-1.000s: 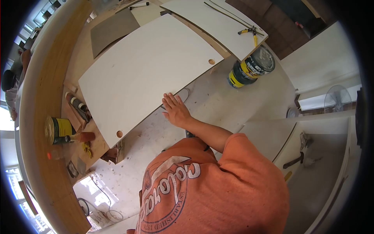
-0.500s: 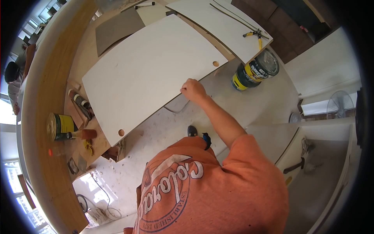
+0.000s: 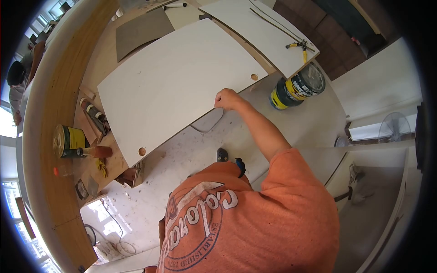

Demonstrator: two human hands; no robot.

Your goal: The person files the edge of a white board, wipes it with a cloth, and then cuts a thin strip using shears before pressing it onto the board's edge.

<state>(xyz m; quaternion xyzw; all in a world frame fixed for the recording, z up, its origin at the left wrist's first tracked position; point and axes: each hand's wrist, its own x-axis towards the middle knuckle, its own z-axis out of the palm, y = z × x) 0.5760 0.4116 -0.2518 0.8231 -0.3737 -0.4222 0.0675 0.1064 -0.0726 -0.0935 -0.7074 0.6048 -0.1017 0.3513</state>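
Observation:
My right hand (image 3: 227, 99) is closed, its fingers curled together at the near long edge of a large white panel (image 3: 177, 77). Whatever the fingers may hold is hidden. The panel lies flat on the workbench, with a round hole (image 3: 254, 77) near its right corner and another round hole (image 3: 142, 151) near its lower left corner. My left hand is out of view.
A second white panel (image 3: 273, 36) bears pliers (image 3: 302, 47) and thin strips. Two stacked buckets (image 3: 295, 88) stand beneath its corner. At left are a can (image 3: 68, 141), a bottle (image 3: 98, 151) and a belt sander (image 3: 93, 113). Another person (image 3: 17, 86) is at far left.
The view has shifted slightly. My right hand has moved slightly up relative to the panel's edge, its fingers still closed.

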